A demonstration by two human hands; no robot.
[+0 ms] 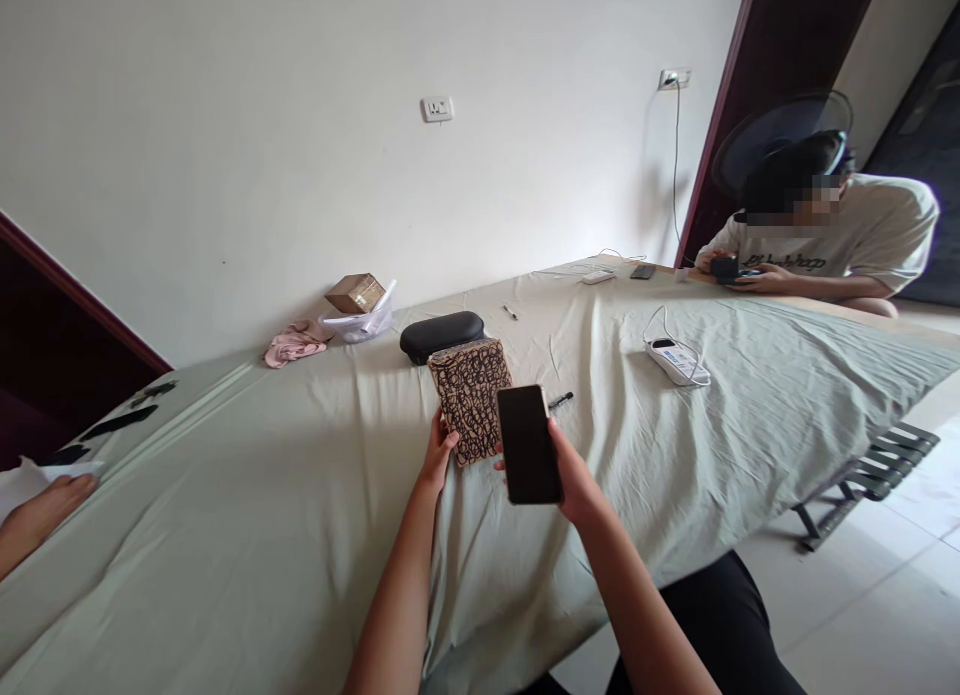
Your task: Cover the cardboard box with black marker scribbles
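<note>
My left hand (439,453) is closed on the lower left edge of a flat brown box (471,400) covered in black scribbled loops; I cannot tell if it is really a thick notebook. The box is tilted up over the cloth. In my right hand (576,475) is a smartphone (529,445) with a dark screen, held upright just right of the box. Behind the box lies a black zip case (442,335). A black pen (560,401) shows on the cloth past the phone's right edge.
A pale green cloth (360,515) covers the table. Toward the wall are a small carton (355,293), a pink cloth (295,343) and another pen (511,313). A white power strip (677,361) lies right. Another person (832,225) sits at far right; someone's hand (56,500) rests at left.
</note>
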